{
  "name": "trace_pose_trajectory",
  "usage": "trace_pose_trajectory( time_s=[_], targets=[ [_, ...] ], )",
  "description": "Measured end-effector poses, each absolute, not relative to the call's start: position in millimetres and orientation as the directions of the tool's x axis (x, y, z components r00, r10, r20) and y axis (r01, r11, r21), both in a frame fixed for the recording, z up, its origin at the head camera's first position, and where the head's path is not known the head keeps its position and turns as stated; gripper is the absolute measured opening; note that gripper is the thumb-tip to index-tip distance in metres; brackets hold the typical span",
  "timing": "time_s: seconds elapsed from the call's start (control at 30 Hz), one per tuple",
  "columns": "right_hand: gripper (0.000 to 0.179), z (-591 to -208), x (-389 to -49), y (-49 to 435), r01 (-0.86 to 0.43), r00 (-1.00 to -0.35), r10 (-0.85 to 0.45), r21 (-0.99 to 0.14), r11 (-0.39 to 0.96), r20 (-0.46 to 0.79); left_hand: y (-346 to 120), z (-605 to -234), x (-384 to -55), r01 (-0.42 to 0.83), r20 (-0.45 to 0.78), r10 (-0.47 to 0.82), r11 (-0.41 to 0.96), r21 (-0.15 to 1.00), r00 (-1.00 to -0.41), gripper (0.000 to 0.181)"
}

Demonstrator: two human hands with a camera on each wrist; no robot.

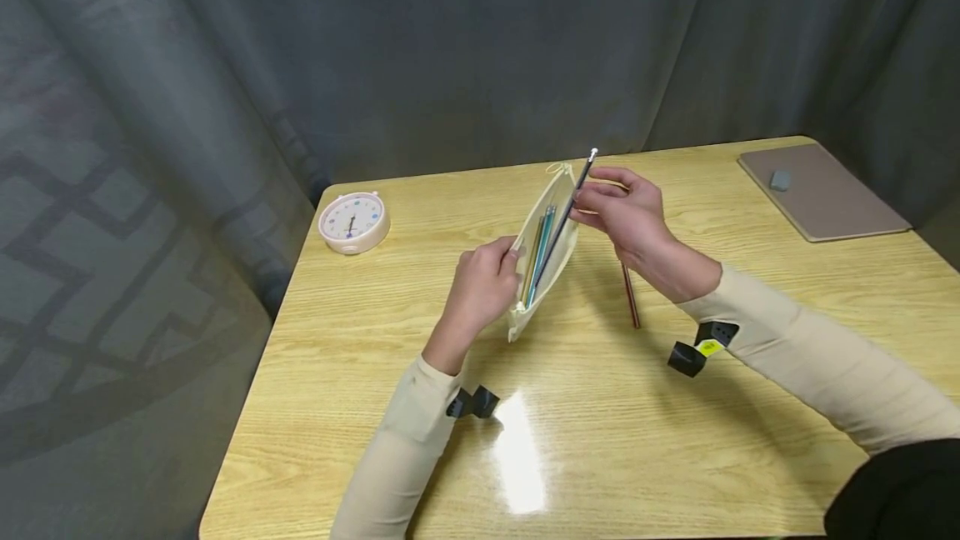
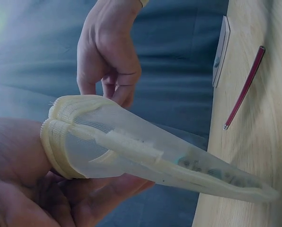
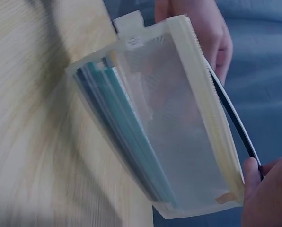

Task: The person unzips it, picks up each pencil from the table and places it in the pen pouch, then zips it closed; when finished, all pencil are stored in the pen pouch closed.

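My left hand [image 1: 480, 286] grips the near side of a pale, see-through zippered pencil pouch [image 3: 169, 104], holding it tilted above the table with its mouth spread open. Inside lie several pencils [image 3: 127, 127] in teal and other colours, along the pouch's lower side in the right wrist view. At the far end of the mouth, my right hand [image 1: 628, 211] pinches a dark pencil [image 3: 233, 113] near its white-tipped upper end. That pencil slants down into the opening. A dark red pencil [image 2: 245, 87] lies on the table below the right hand.
On the wooden table [image 1: 315, 407], a round pink-rimmed clock [image 1: 352, 222] sits at the back left. A brownish flat notebook [image 1: 840, 202] lies at the back right, a small grey block [image 1: 780, 180] on top. Grey curtains [image 1: 450, 48] hang behind.
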State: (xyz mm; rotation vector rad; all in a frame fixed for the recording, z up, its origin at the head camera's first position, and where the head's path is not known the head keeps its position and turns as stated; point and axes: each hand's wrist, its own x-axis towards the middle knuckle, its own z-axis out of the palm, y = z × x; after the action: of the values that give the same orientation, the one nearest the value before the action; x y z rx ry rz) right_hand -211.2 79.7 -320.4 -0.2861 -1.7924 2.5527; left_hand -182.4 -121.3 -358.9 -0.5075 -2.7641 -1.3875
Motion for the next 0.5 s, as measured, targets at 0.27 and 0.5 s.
trace_pose_trajectory(
  time_s=[0.27,0.5],
  targets=[
    [0.019,-314.7,-208.9,95.8,0.063,-0.989,0.113,-0.96,-0.273,-0.097,-122.4,-357.2,-182.5,0.296,0.17,0.267,0.556,0.777,-0.949,0.036],
    [0.02,-322.2,-222.5,144.6,0.214,-0.973,0.055,-0.965,-0.153,-0.224,-123.3,-356.5,-181.5,0.299,0.168,0.275,0.555,0.776,-0.947,0.035]
  ],
)
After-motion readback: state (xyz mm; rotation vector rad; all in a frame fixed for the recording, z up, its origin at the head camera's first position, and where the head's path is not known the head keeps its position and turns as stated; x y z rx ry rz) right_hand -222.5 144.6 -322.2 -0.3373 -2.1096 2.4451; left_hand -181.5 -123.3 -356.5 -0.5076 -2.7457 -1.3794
